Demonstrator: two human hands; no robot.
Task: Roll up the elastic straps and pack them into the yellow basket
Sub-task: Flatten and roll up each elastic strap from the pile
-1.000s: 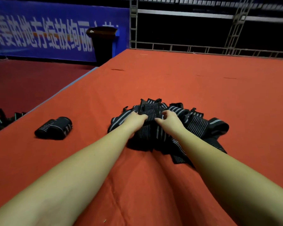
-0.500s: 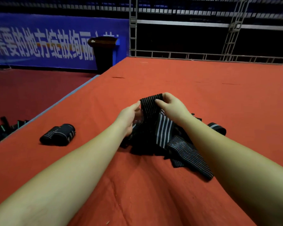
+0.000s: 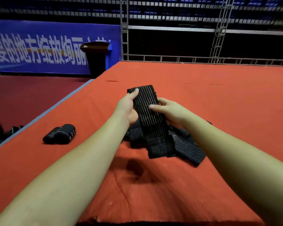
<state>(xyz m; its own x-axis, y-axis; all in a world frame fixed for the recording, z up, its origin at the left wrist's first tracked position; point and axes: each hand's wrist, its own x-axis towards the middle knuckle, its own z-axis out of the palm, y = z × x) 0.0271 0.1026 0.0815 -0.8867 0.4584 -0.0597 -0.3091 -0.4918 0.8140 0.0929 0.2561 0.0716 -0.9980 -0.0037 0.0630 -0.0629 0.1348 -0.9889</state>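
A black elastic strap with thin pale stripes (image 3: 151,118) is lifted flat above the red table (image 3: 219,98). My left hand (image 3: 127,108) grips its left edge, thumb on top near the far end. My right hand (image 3: 169,112) holds the right edge, thumb pressed on the striped face. The strap's near end hangs down onto a pile of more black straps (image 3: 186,144). A rolled-up strap (image 3: 60,134) lies on the table to the left. No yellow basket is in view.
The table's left edge (image 3: 44,114) drops to a dark red floor. More dark straps (image 3: 0,134) lie on that floor at far left. A black lectern (image 3: 96,57) and a metal truss (image 3: 203,59) stand beyond the table's far end.
Both hands have lifted one strap out of the pile and spread it flat between them. It now stands higher and farther from me than a second ago.
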